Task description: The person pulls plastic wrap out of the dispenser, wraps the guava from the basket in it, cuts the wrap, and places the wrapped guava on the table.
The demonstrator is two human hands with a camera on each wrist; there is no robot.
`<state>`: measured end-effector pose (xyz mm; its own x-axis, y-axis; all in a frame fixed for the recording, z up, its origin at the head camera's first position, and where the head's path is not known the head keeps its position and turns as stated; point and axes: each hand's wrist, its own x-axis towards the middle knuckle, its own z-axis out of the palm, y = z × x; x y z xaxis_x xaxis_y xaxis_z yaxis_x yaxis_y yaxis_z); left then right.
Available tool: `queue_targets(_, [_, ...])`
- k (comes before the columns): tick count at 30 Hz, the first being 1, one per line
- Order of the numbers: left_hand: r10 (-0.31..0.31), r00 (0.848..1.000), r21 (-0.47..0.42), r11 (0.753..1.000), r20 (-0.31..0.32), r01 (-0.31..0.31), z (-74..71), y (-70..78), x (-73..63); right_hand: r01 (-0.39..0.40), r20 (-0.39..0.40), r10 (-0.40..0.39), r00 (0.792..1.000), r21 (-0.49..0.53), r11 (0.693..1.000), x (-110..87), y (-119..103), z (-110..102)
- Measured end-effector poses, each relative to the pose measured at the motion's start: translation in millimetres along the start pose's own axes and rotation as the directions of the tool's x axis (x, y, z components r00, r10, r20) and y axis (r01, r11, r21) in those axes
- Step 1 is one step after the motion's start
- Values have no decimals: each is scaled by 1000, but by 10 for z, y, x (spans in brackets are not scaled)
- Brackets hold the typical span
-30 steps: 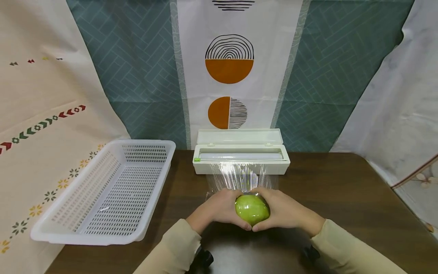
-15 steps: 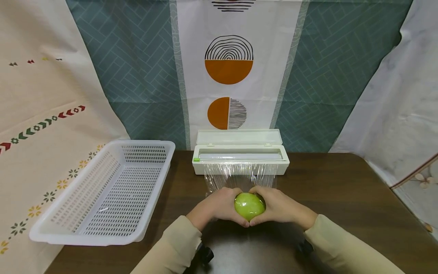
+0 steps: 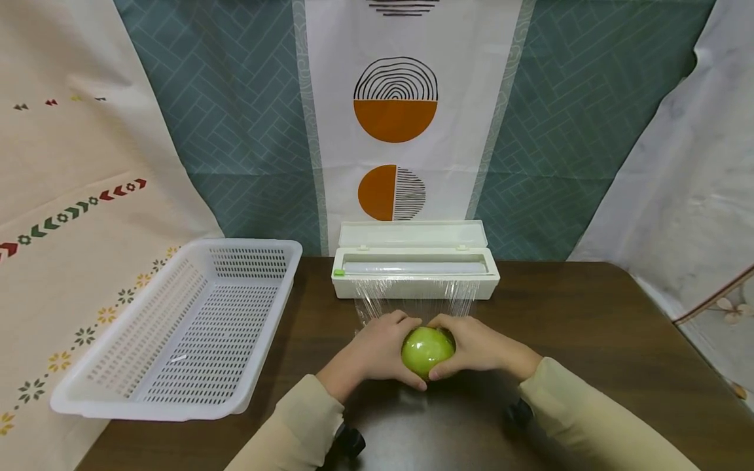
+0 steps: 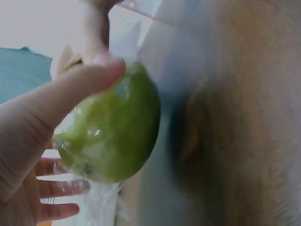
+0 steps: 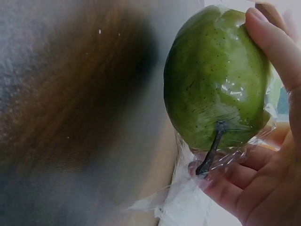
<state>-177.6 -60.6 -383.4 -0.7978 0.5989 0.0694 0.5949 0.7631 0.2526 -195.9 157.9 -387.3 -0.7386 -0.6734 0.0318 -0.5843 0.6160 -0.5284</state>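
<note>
Green pear (image 3: 423, 350) and both hands shifted slightly toward 11 o'clock, nearer the cling-film dispenser (image 3: 412, 251), versus 1 s earlier.
Clock centred on pear, head view, 12 pointing away from person. Pear held over table (image 3: 589, 340), between left hand (image 3: 381, 350) at 9 and right hand (image 3: 478, 347) at 3; both grasp it, thumbs on the near side. Glossy cling film (image 3: 366, 297) covers pear and runs to dispenser at 12, lid (image 3: 412, 233) raised, film roll (image 3: 415, 268) inside. Right-wrist view: dark stem (image 5: 212, 149) under film. White perforated basket (image 3: 215, 340) at 9, well apart.
</note>
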Motion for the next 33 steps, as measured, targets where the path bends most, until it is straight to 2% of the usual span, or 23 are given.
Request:
queue_targets(2, [45,999,27,999,-24,-44,31,11,7,-15,11,15,1000,20,1000,12,21,-9])
queue_targets(4, [59,998,38,998,-32,-58,70,22,21,-25,12,25,1000,40,999,23,44,-14])
queue_targets(11, [18,1000,25,1000,-23,-18,125,17,74,-49,-29,52,998,81,996,10,107,26])
queue_targets(18, [-3,1000,-47,999,-24,1,129,-51,101,-103,-146,107,984,35,994,-60,74,47])
queue_targets(21, [-15,1000,-97,995,-18,14,141,-90,118,-87,-174,83,981,-16,996,-79,45,60])
queue_targets(26, [-43,999,-183,982,-6,41,123,-150,155,-12,-169,-11,986,-136,991,-70,13,104])
queue_targets(29, [-57,998,-251,966,8,57,102,-174,174,1,-171,-34,985,-189,982,-47,8,120])
queue_targets(33, [-88,996,-348,933,33,94,91,-196,186,5,-192,-48,980,-216,976,-11,14,120])
